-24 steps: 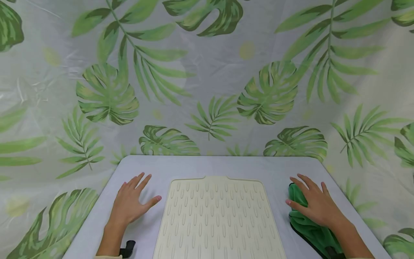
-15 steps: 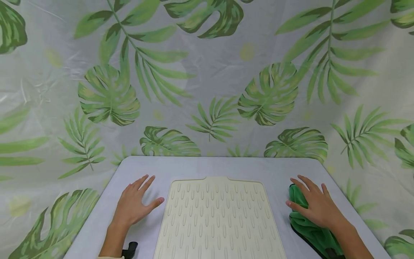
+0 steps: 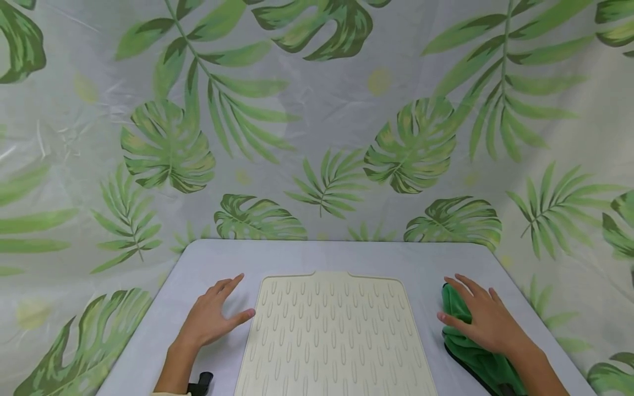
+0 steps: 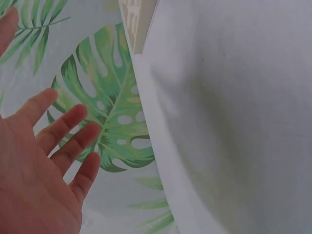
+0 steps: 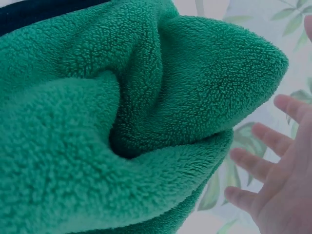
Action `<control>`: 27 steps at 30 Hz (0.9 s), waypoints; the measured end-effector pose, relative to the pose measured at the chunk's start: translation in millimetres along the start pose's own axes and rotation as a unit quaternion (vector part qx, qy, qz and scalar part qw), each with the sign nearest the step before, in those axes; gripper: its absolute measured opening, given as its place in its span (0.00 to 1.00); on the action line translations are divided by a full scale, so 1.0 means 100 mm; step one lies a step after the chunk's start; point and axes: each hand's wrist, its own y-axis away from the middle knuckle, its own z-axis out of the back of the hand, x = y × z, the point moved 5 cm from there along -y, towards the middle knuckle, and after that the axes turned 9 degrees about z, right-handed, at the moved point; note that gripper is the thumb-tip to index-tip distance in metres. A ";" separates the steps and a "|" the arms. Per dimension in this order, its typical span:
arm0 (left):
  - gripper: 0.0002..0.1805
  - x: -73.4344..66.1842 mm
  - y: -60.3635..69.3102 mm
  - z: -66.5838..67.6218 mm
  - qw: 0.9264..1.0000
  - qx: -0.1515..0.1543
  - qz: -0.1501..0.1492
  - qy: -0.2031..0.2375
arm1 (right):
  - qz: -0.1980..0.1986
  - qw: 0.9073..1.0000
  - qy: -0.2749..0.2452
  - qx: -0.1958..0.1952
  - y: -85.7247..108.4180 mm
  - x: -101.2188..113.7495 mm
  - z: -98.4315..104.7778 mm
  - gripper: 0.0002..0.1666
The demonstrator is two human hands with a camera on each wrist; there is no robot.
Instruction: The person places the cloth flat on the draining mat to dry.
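A cream mat with raised oval ridges (image 3: 329,335) lies flat in the middle of the white table. To its left is my left hand (image 3: 210,316), fingers spread and holding nothing; its thumb tip is close to the mat's left edge in the head view. A crumpled green plush cloth with dark edging (image 3: 470,349) lies right of the mat. Over it hovers my right hand (image 3: 487,319), fingers extended and spread, hiding part of the cloth. The right wrist view shows the cloth's folds (image 5: 141,97) apart from the fingertips (image 5: 239,197).
The white table (image 3: 228,256) has rounded far corners. Behind it hangs a leaf-patterned sheet (image 3: 327,110), which also shows past both table sides. A black strap piece (image 3: 202,382) sits at the left wrist.
My left hand has moved slightly right, toward the mat, and its fingers have turned inward. My right hand has dipped a little over the cloth. Mat and cloth lie as before.
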 end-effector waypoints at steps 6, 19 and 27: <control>0.51 0.00 -0.02 -0.09 0.997 0.053 0.010 0.057 | -0.003 1.000 -0.003 0.006 0.03 -0.01 -0.04 0.52; 0.56 0.05 -0.06 -0.27 0.992 0.100 0.002 0.077 | -0.013 1.000 0.009 0.012 0.08 -0.03 -0.08 0.52; 0.56 0.07 -0.04 -0.31 0.990 0.123 -0.011 0.075 | -0.022 0.999 0.006 0.032 0.14 -0.08 -0.14 0.51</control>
